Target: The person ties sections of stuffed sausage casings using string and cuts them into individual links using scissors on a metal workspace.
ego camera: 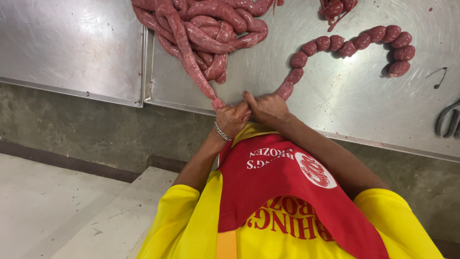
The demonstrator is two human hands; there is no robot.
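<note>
The head camera looks straight down over a yellow shirt [187, 216] and a red apron [282, 192] with white and yellow print, to a steel worktop [359, 105] whose front edge runs across the picture. Both hands meet at that edge. The left hand [231, 118], with a metal bracelet [223, 132] at the wrist, has its fingers [237, 112] curled tight around the sausage casing where the long unlinked rope comes down to it; the pink tip of that rope shows just above the knuckles. The right hand [268, 109] lies against the left, its fingers closed on the same sausage at the point where the linked part begins, thumb pressed toward the left hand.

From the left hand the unlinked sausage rope [191, 57] runs up and away to a loose coiled heap [211, 24] at the far edge of the worktop. From the right hand a chain of short round links [345, 45] curves up and to the right, then hooks back down at its end, lying flat on the steel. A smaller clump of sausage [333, 8] sits at the top edge, apart from the chain. At the far right a dark metal tool [448, 120] lies on the worktop, only partly in view. A seam [144, 62] divides the steel into two sheets; below the edge are a concrete wall [96, 124] and a pale floor [48, 206].
</note>
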